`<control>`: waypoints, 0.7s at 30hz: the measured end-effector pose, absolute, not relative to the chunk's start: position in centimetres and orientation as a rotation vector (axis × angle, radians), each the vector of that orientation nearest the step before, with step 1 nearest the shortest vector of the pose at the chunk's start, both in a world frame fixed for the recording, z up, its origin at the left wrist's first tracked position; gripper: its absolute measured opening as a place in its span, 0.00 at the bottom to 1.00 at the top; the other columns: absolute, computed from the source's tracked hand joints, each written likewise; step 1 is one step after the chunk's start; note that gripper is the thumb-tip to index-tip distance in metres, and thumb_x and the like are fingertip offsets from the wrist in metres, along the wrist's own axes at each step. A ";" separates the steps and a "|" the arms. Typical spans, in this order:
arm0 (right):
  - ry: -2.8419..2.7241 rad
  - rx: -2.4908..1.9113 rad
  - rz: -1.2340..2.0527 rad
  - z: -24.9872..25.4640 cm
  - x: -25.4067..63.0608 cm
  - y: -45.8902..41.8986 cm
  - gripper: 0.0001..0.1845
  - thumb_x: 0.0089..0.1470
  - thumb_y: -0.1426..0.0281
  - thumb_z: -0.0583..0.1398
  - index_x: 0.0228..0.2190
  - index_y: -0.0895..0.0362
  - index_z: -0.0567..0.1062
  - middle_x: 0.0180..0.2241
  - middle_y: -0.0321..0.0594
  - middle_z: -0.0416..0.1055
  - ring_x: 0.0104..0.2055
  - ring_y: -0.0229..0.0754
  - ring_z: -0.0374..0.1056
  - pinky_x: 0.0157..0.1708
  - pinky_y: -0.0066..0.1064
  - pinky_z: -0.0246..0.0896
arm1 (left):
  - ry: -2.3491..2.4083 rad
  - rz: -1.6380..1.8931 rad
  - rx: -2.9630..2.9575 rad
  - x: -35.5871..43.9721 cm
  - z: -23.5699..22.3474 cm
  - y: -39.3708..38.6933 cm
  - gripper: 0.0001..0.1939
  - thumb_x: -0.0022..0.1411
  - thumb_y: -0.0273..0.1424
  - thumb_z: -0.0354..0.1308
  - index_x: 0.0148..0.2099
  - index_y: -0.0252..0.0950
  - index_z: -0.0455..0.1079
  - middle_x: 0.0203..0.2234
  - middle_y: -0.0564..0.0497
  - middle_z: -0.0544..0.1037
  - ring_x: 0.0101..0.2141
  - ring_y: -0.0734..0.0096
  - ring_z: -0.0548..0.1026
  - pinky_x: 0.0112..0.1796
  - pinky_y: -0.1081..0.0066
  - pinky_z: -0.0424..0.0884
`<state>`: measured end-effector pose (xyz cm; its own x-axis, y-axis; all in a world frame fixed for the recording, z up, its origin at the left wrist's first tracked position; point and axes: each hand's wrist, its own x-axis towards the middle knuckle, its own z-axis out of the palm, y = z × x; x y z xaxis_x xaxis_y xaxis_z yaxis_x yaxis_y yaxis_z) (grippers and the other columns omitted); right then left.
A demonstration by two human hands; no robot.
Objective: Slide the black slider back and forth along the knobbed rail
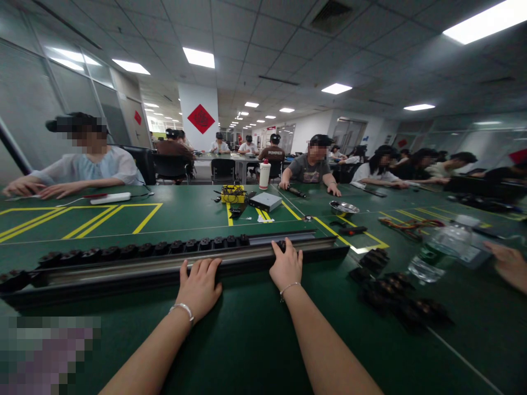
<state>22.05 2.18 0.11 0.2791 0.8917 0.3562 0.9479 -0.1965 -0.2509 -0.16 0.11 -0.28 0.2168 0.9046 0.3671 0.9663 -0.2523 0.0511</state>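
A long black metal rail (144,272) with a pale strip along its channel lies across the table in front of me. Several black block-shaped parts (146,249) stand in a row along its far side. My left hand (200,285) is closed over the rail's near edge, fingers on top and thumb on the near side. Further right, my right hand (287,264) reaches over the rail with bent fingers. A small black block (282,245), partly hidden, shows between its fingertips, just right of the row's end.
Loose black blocks (391,288) lie to the right, near a clear water bottle (437,252). Another person's hand (508,266) is at the right edge. Beyond the rail are a grey box (265,202), a white cup (264,175) and a metal bowl (343,208). People sit opposite.
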 end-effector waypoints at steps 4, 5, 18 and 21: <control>-1.634 -2.115 -0.162 0.2 22.1 2.2 0.34 0.42 0.78 0.54 0.52 0.45 0.64 0.58 0.42 0.48 0.58 0.48 0.49 0.57 0.44 0.32 | -1.796 -0.481 -2.295 -0.1 -0.2 0.0 0.25 0.52 0.33 0.49 0.54 0.40 0.60 0.48 0.46 0.69 0.51 0.59 0.62 0.56 0.49 0.35; -1.628 -2.104 -0.155 0.2 22.2 2.2 0.33 0.42 0.78 0.54 0.51 0.45 0.65 0.58 0.42 0.49 0.58 0.47 0.50 0.58 0.44 0.32 | -1.796 -0.483 -2.298 -0.1 -0.2 0.0 0.25 0.52 0.33 0.49 0.54 0.41 0.60 0.48 0.47 0.69 0.51 0.59 0.62 0.56 0.49 0.35; -1.480 -1.907 -0.048 0.8 23.2 2.7 0.30 0.50 0.69 0.51 0.56 0.52 0.56 0.51 0.40 0.64 0.53 0.41 0.57 0.58 0.42 0.31 | -1.813 -0.480 -2.308 -0.2 -0.2 0.2 0.25 0.52 0.33 0.48 0.54 0.41 0.60 0.49 0.47 0.68 0.52 0.59 0.62 0.56 0.48 0.35; -1.424 -1.943 -0.065 0.5 23.6 3.1 0.28 0.51 0.64 0.52 0.54 0.57 0.60 0.47 0.44 0.67 0.51 0.42 0.60 0.57 0.41 0.34 | -1.820 -0.485 -2.312 -0.1 -0.2 0.1 0.25 0.52 0.33 0.48 0.55 0.41 0.59 0.50 0.46 0.68 0.52 0.59 0.61 0.56 0.48 0.34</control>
